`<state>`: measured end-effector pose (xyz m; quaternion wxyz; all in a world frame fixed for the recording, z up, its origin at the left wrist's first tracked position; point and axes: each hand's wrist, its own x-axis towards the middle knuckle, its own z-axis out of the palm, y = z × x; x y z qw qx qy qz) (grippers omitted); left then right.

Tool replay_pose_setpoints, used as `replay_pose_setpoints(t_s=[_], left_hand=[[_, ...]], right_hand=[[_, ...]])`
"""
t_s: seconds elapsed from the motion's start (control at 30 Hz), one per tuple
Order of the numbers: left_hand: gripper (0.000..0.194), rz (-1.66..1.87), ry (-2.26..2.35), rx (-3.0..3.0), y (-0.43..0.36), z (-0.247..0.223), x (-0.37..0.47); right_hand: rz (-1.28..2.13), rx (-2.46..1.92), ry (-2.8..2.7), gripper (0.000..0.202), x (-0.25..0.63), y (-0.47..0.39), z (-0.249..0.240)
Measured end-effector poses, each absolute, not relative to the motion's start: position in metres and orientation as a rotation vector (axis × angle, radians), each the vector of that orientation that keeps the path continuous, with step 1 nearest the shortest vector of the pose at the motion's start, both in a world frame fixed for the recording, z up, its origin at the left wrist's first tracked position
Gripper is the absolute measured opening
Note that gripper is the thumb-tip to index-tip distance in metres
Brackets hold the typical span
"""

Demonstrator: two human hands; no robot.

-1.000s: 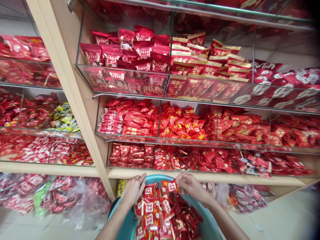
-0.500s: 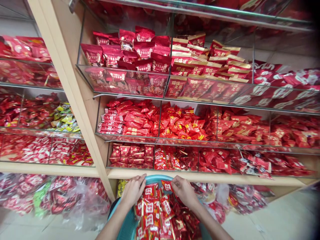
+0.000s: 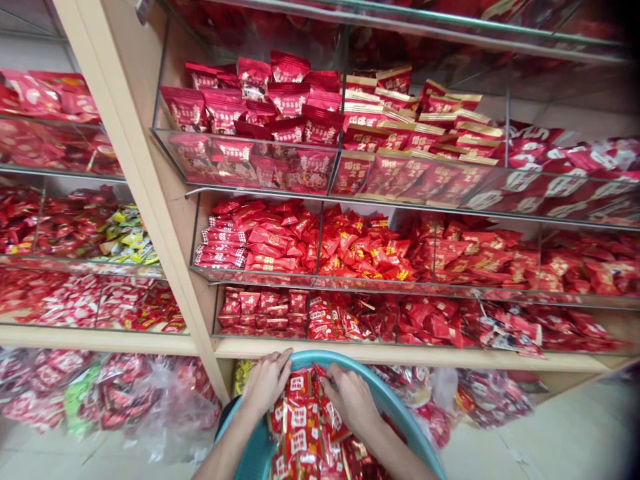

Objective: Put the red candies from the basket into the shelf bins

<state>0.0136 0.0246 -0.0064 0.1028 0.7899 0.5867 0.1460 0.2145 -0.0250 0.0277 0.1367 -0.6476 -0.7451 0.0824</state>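
Right hand (image 3: 351,397) is pinching a small red plastic packet (image 3: 319,369) over the round teal plastic basin (image 3: 389,391), 12 o'clock. Left hand (image 3: 267,381) is sitting at 11 o'clock, can't tell grip.

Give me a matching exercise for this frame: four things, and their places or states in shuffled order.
1. Left hand
2. Right hand
3. Basin
4. Yellow-green packets

A. On a shelf left of the slanting wooden upright
B. Teal, with red packets inside
C. At the far rim, toward its left side
D. Pinching a small red packet

Pairs: 1-C, 2-D, 3-B, 4-A
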Motion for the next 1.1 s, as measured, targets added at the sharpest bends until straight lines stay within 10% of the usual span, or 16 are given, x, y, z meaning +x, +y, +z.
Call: replay_pose_setpoints(t_s=[1.1], left_hand=[[0.044, 0.413, 1.719, 2.293, 0.023, -0.002, 0.014]], right_hand=[[-0.032, -2.167, -1.769, 0.039, 0.267, 0.033, 0.085]])
